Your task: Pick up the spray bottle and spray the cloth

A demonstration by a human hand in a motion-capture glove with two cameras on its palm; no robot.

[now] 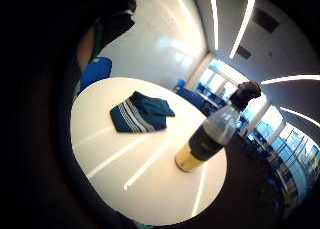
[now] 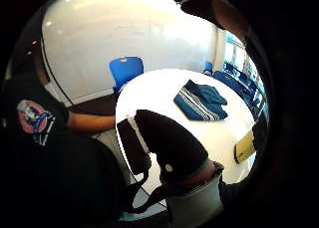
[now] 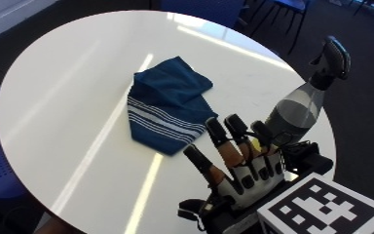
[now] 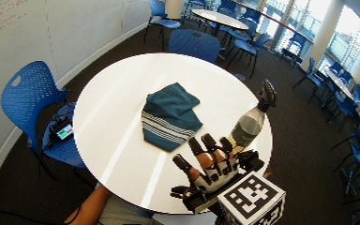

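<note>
A spray bottle (image 3: pixel 299 113) with a black trigger head, clear upper body and yellow liquid at its base stands upright near the round white table's (image 3: pixel 64 87) right edge. It also shows in the little finger side palm view as the spray bottle (image 1: pixel 212 134). A folded dark blue cloth (image 3: pixel 167 105) with white stripes lies in the middle of the table; the same cloth (image 1: pixel 141 112) shows in that palm view, and the cloth (image 2: pixel 202 101) in the other. My gloved right hand (image 3: pixel 239 156) hovers with straight, spread fingers just in front of the bottle, holding nothing.
Blue chairs (image 4: pixel 27 101) stand around the table (image 4: pixel 117 140), and more tables and chairs fill the room behind. The person's bare arm (image 4: pixel 89 206) reaches in below the table's near edge. A small device (image 4: pixel 63 131) lies on the left chair.
</note>
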